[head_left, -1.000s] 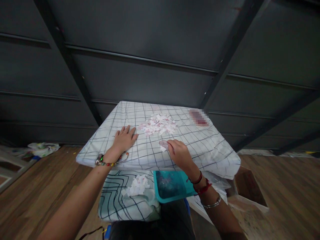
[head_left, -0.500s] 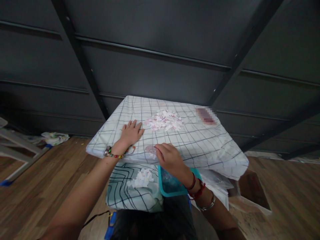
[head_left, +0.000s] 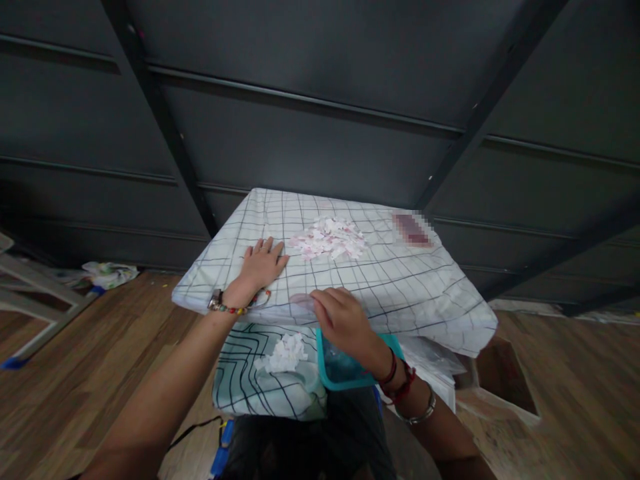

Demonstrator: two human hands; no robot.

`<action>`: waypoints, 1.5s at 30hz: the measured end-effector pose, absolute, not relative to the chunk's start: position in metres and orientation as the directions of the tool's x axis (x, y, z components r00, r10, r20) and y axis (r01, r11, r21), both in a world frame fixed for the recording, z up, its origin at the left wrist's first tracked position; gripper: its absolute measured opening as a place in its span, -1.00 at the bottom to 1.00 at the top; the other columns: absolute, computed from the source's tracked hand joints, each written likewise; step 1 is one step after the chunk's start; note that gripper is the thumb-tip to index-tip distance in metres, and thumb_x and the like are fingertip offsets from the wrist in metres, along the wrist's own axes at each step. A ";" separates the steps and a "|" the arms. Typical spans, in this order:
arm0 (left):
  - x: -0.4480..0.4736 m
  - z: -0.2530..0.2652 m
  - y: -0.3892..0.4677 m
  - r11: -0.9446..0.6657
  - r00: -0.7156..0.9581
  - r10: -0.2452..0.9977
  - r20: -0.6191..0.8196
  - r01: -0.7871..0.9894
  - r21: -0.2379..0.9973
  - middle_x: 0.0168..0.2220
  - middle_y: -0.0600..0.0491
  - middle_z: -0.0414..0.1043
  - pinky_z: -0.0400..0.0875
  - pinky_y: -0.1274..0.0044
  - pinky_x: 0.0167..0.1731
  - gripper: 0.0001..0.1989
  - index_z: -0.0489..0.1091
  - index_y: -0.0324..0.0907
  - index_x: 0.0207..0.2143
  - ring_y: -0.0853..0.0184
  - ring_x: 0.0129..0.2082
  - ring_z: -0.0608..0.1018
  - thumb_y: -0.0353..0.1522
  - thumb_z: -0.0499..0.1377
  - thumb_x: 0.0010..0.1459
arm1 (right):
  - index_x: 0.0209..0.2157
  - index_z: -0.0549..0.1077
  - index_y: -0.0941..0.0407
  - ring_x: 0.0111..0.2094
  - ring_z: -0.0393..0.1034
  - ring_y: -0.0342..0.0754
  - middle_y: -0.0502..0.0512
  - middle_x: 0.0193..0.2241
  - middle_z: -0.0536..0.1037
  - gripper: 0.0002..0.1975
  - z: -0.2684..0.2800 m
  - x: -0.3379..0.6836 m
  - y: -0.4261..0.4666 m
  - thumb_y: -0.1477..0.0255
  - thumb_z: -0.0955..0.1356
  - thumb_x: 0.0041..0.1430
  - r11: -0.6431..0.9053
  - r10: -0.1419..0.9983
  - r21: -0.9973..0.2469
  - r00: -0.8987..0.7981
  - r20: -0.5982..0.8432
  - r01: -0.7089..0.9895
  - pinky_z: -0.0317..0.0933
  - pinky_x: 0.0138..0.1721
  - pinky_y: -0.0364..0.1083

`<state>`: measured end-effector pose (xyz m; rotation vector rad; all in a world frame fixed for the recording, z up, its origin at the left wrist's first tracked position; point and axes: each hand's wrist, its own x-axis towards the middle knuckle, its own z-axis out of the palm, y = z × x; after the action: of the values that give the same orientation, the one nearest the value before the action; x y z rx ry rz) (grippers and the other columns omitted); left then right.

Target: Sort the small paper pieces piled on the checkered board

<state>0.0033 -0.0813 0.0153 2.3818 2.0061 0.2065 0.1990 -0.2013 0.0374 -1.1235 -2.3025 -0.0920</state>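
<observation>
My left hand (head_left: 263, 263) lies flat on the white checked cloth (head_left: 400, 283) of the small table, fingers spread, just left of a heap of white and pinkish paper scraps (head_left: 330, 239). Near the table's front edge my right hand (head_left: 343, 317) is closed, pinching a thin translucent pinkish piece (head_left: 301, 300) whose exact kind I cannot make out. That piece sticks out leftward from the fingertips, seen nearly edge-on. Below my right hand is a turquoise-rimmed tub (head_left: 345, 385), partly covered by the wrist. A smaller pile of white scraps (head_left: 285, 353) rests on the folded checked cloth (head_left: 250, 400) at my lap.
A blurred-out reddish item (head_left: 413, 229) lies at the table's back right. Clear plastic bags (head_left: 433, 353) and an open cardboard box (head_left: 505, 377) are at the lower right. Dark panels (head_left: 310, 147) rise behind the table. A pale metal frame (head_left: 50, 320) stands at the left.
The translucent piece in my right hand has tilted from showing its rounded face to nearly edge-on. My left hand stays in place on the cloth.
</observation>
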 end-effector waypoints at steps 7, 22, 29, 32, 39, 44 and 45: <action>0.001 0.013 -0.078 -0.177 0.169 0.982 0.084 0.979 0.098 0.29 -0.10 -0.04 -0.05 0.19 0.16 -0.43 0.07 -0.14 0.24 0.06 0.27 0.02 -0.11 -0.25 0.26 | -0.20 0.46 0.20 -0.24 0.40 -0.03 0.18 -0.29 0.54 -0.73 0.038 0.252 -0.160 0.51 0.16 0.23 0.490 0.763 -0.240 -0.279 0.583 0.838 0.24 -0.15 -0.08; 0.001 0.011 -0.077 -0.164 0.156 0.983 0.096 0.983 0.079 0.28 -0.12 -0.02 -0.02 0.18 0.14 -0.42 0.08 -0.14 0.23 0.04 0.26 0.04 -0.13 -0.25 0.25 | -0.14 0.46 0.19 -0.22 0.37 -0.02 0.19 -0.28 0.52 -0.71 0.028 0.315 -0.121 0.54 0.17 0.25 0.228 0.859 -0.070 -0.166 0.485 0.971 0.19 -0.14 -0.10; 0.000 0.009 -0.075 -0.170 0.162 0.982 0.099 0.982 0.081 0.28 -0.12 -0.02 -0.02 0.17 0.14 -0.42 0.09 -0.14 0.23 0.05 0.27 0.03 -0.12 -0.25 0.25 | -0.14 0.46 0.18 -0.21 0.36 -0.02 0.18 -0.28 0.52 -0.72 0.026 0.317 -0.122 0.51 0.16 0.27 0.260 0.837 -0.085 -0.181 0.516 0.962 0.18 -0.14 -0.10; 0.000 0.008 -0.074 -0.167 0.159 0.983 0.089 0.982 0.087 0.29 -0.12 -0.03 -0.03 0.16 0.14 -0.42 0.08 -0.13 0.24 0.05 0.27 0.02 -0.11 -0.26 0.25 | -0.12 0.46 0.19 -0.21 0.36 -0.02 0.18 -0.26 0.51 -0.72 0.028 0.317 -0.121 0.52 0.17 0.27 0.246 0.846 -0.075 -0.177 0.504 0.966 0.17 -0.14 -0.09; 0.000 0.012 -0.076 -0.172 0.165 0.983 0.081 0.981 0.085 0.29 -0.12 -0.04 -0.03 0.16 0.14 -0.41 0.07 -0.14 0.24 0.05 0.27 0.02 -0.11 -0.27 0.25 | -0.12 0.46 0.16 -0.22 0.34 -0.01 0.18 -0.27 0.51 -0.72 0.032 0.305 -0.126 0.54 0.19 0.25 0.259 0.860 0.026 -0.243 0.448 0.965 0.13 -0.14 -0.06; 0.001 0.013 -0.077 -0.164 0.158 0.985 0.072 0.982 0.089 0.30 -0.10 -0.06 -0.05 0.18 0.15 -0.41 0.06 -0.13 0.25 0.07 0.27 0.01 -0.11 -0.27 0.25 | -0.11 0.46 0.16 -0.22 0.33 0.00 0.17 -0.28 0.50 -0.73 0.031 0.294 -0.135 0.56 0.20 0.24 0.308 0.839 0.064 -0.303 0.451 0.949 0.11 -0.16 -0.06; 0.001 0.013 -0.077 -0.163 0.157 0.985 0.072 0.983 0.089 0.30 -0.09 -0.06 -0.05 0.18 0.15 -0.41 0.06 -0.13 0.25 0.07 0.27 0.01 -0.11 -0.27 0.25 | -0.11 0.46 0.16 -0.23 0.33 -0.01 0.16 -0.28 0.51 -0.73 0.030 0.292 -0.137 0.55 0.20 0.24 0.322 0.836 0.062 -0.314 0.451 0.945 0.10 -0.16 -0.06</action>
<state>0.0008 -0.0772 0.0126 2.3730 2.0191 0.1753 0.2922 -0.1367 0.0304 -1.5900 -2.2568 -0.4526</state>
